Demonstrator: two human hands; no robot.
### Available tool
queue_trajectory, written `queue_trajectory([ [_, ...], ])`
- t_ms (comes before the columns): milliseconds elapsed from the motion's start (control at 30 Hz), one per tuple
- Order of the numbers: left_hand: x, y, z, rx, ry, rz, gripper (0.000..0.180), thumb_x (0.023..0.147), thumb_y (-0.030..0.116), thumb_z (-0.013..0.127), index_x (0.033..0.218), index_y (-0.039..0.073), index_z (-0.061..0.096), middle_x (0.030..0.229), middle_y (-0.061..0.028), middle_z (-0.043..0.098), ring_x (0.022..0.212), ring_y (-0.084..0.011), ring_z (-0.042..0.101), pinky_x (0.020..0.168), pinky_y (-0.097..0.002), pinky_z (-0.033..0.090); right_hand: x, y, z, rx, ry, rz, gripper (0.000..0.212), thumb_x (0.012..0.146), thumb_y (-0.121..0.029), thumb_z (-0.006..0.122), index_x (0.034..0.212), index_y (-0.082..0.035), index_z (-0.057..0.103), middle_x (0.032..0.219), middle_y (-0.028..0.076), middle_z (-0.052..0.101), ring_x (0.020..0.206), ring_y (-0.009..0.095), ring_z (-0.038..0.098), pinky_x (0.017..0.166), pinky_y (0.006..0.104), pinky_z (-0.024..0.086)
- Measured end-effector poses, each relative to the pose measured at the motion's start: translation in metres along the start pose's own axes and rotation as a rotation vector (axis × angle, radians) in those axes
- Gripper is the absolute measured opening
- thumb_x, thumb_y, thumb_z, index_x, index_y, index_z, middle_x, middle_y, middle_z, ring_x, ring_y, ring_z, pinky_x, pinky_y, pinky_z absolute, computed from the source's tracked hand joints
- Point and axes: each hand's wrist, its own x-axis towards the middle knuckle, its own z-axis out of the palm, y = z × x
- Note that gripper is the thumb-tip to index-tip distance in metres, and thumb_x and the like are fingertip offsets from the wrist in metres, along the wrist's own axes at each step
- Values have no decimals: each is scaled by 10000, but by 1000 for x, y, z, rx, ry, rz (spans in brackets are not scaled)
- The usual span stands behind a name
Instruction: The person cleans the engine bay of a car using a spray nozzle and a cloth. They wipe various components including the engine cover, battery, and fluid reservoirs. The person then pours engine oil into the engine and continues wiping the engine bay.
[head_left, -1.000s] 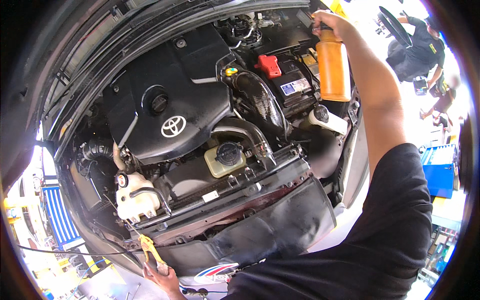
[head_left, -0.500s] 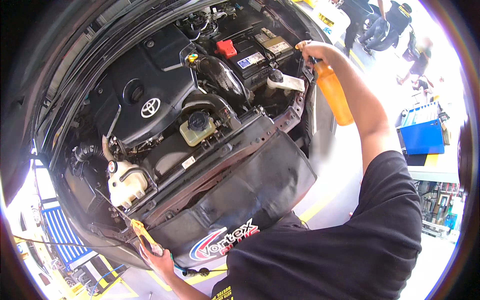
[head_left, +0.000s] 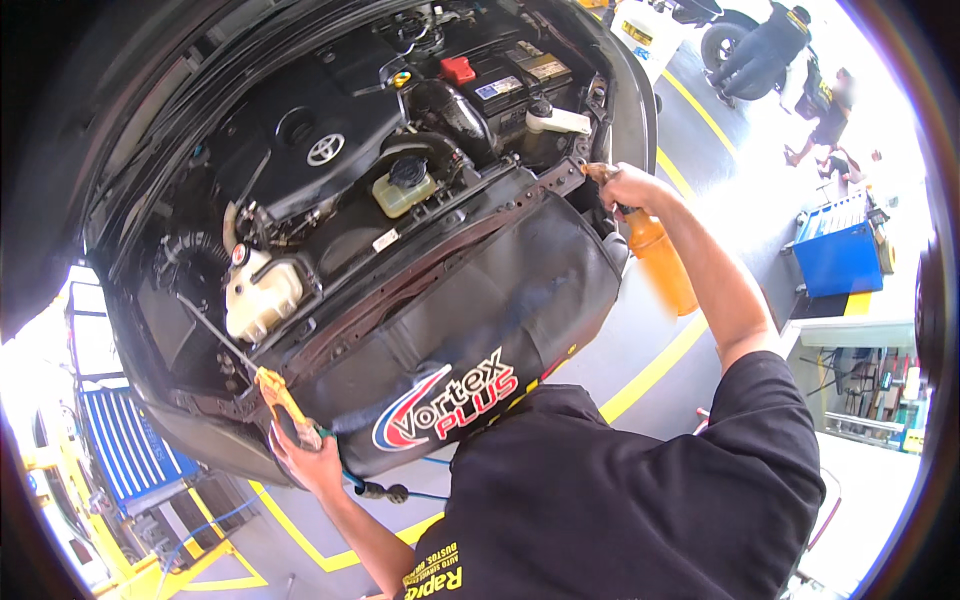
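My left hand (head_left: 312,462) is wrapped round the handle of an orange air blow gun (head_left: 280,392), whose long thin nozzle reaches over the front left corner of an open engine bay. A hose trails from its grip. In my right hand (head_left: 635,188) is an orange spray bottle (head_left: 662,262), held by its neck with the spray head pointing left, at the bay's right front corner. Closest to the blow gun is a whitish plastic reservoir (head_left: 265,300). A yellowish reservoir with a black cap (head_left: 403,192) sits near the middle, in front of the black engine cover (head_left: 300,135).
A black protective cover (head_left: 500,330) drapes over the car's front. The battery (head_left: 510,85) lies at the far right of the bay. A raised hood overhangs the left. Blue carts (head_left: 840,255) stand on both sides, and people are at the far right.
My right hand has brought the spray bottle nearer to me, from beside the battery to the front corner. The left hand stays at the front left with the blow gun. The view has shifted.
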Motion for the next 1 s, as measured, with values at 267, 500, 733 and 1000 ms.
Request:
queue_trajectory([
  [267,-17,-11,-7,-47,8,5,976,652,111,769,1536,85,357,1519,-238,388,1368,-457,444,1095,-532,440,-49,-52,86,113,-166,-177,221,767,-11,631,986,4,653,730,57,585,576,156,584,487,313,506],
  [500,-44,-33,-10,-378,125,134,989,627,41,769,1525,18,356,1465,-209,388,1062,-342,582,867,-402,531,-104,-162,202,-28,-502,-428,391,801,-44,585,1183,-23,667,759,23,580,571,114,549,527,299,501],
  [733,-88,-65,-38,-448,35,80,1015,600,51,755,1534,40,357,1478,-188,387,979,-313,617,816,-390,558,-138,-268,327,-293,-621,-500,98,745,-70,623,812,-1,607,686,74,593,532,176,591,507,325,488],
  [1000,-135,-96,-73,-473,45,11,1000,588,44,756,1516,35,384,1478,-156,407,920,-269,643,777,-386,574,-155,-344,423,-336,-645,-611,223,769,-44,602,972,26,662,717,88,601,574,185,605,520,334,503],
])
